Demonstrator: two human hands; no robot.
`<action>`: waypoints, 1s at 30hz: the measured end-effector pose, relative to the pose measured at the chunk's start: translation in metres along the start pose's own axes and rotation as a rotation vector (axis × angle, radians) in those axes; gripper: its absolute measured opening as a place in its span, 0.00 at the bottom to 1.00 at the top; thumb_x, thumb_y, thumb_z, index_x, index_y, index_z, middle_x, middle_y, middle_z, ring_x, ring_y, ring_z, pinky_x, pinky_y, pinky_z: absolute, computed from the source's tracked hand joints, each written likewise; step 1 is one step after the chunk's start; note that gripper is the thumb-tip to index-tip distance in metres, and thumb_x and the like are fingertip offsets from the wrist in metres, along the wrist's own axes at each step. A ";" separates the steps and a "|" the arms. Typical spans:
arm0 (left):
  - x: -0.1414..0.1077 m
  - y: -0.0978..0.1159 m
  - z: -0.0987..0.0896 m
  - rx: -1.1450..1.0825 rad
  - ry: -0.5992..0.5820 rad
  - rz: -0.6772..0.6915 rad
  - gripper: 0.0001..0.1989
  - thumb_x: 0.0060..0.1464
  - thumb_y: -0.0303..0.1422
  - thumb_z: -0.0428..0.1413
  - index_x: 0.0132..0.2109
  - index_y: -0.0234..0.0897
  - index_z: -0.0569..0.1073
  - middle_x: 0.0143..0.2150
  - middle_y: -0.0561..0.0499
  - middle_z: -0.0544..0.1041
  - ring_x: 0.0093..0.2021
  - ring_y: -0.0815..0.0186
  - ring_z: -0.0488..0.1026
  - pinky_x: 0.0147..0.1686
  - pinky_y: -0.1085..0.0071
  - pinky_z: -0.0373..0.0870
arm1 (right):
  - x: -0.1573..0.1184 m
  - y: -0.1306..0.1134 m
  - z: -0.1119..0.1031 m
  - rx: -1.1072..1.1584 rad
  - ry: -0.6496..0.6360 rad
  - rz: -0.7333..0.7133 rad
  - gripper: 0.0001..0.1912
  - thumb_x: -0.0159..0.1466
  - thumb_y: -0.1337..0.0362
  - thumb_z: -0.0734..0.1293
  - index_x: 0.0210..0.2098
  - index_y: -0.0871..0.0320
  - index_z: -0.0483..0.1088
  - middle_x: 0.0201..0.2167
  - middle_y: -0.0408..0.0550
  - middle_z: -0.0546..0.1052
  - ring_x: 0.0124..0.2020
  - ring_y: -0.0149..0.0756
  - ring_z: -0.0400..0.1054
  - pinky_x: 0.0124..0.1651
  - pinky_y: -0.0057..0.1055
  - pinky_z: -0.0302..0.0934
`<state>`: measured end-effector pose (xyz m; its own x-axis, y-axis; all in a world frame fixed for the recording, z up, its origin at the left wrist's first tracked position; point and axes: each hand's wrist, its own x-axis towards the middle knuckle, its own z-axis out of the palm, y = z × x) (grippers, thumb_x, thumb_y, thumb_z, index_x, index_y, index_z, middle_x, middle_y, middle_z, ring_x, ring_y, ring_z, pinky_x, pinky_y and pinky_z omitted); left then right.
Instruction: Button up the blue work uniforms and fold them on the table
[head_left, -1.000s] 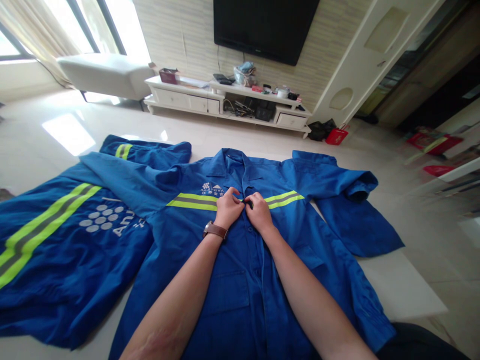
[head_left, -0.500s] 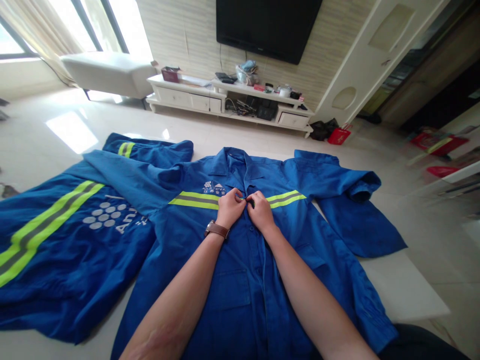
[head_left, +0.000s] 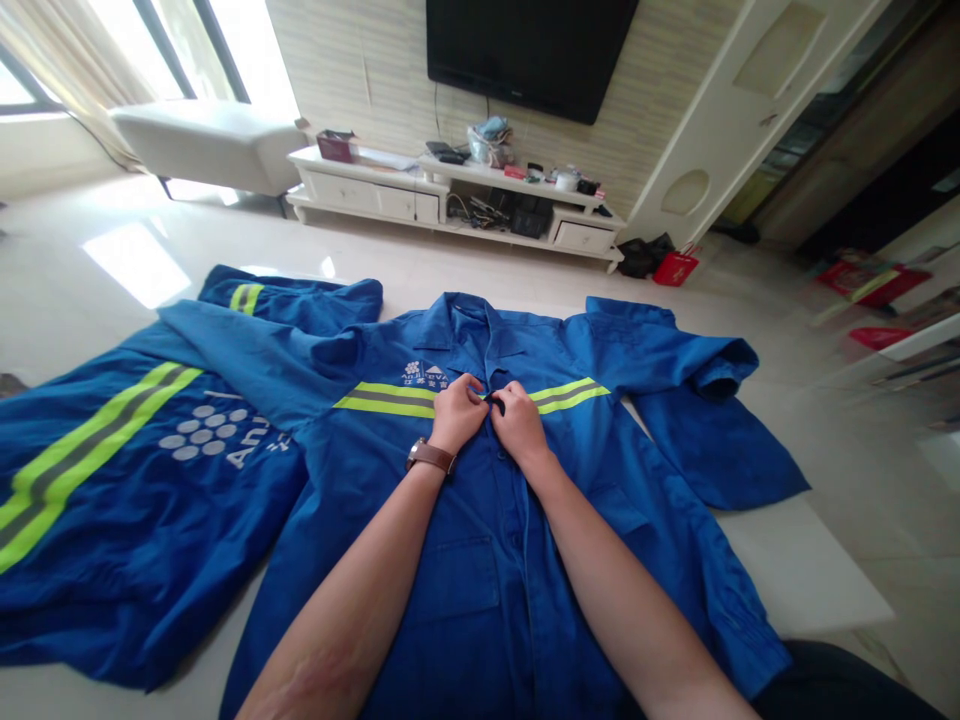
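A blue work jacket with a yellow-and-grey reflective band lies spread front up, collar at the far end. My left hand, with a brown-strapped watch on its wrist, pinches the front edge at the band. Close beside it, my right hand is closed on the other side of the same front opening. Fingertips of both hands nearly meet and hide the spot they grip. Below them, dark buttons run down the placket. A second blue garment with a similar band and white print lies to the left.
Under the clothes is a white tabletop, its corner showing at the right. Across the shiny floor stand a white TV cabinet with clutter, a grey bench and a red bag. A television hangs on the wall.
Both hands stay at the same place on the jacket front, with only slight finger movement. The whole view has shifted a little.
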<state>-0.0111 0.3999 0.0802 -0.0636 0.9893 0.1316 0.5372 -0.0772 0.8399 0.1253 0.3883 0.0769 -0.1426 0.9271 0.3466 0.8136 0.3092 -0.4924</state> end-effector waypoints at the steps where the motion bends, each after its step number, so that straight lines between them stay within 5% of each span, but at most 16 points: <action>1: 0.000 0.000 0.000 0.004 -0.005 0.004 0.09 0.45 0.24 0.58 0.36 0.40 0.74 0.26 0.56 0.78 0.31 0.65 0.76 0.33 0.72 0.65 | 0.000 0.000 0.000 0.002 -0.006 0.001 0.12 0.63 0.75 0.63 0.40 0.58 0.76 0.40 0.50 0.73 0.42 0.39 0.70 0.48 0.32 0.65; 13: -0.006 0.000 0.002 0.114 0.040 0.247 0.12 0.48 0.20 0.55 0.36 0.39 0.79 0.36 0.50 0.77 0.36 0.65 0.73 0.38 0.71 0.68 | 0.001 0.003 0.003 -0.019 -0.037 -0.006 0.10 0.64 0.75 0.62 0.40 0.60 0.74 0.41 0.51 0.72 0.42 0.39 0.68 0.50 0.33 0.64; 30: -0.009 0.004 0.001 0.261 0.033 0.153 0.09 0.55 0.27 0.57 0.37 0.39 0.83 0.39 0.46 0.80 0.42 0.59 0.75 0.46 0.66 0.70 | 0.001 0.003 0.001 -0.004 -0.015 -0.005 0.11 0.64 0.74 0.63 0.38 0.58 0.76 0.40 0.49 0.73 0.41 0.37 0.69 0.48 0.31 0.64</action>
<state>-0.0069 0.3907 0.0819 0.0100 0.9638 0.2666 0.7406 -0.1863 0.6457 0.1272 0.3903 0.0754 -0.1552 0.9287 0.3369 0.8149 0.3131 -0.4877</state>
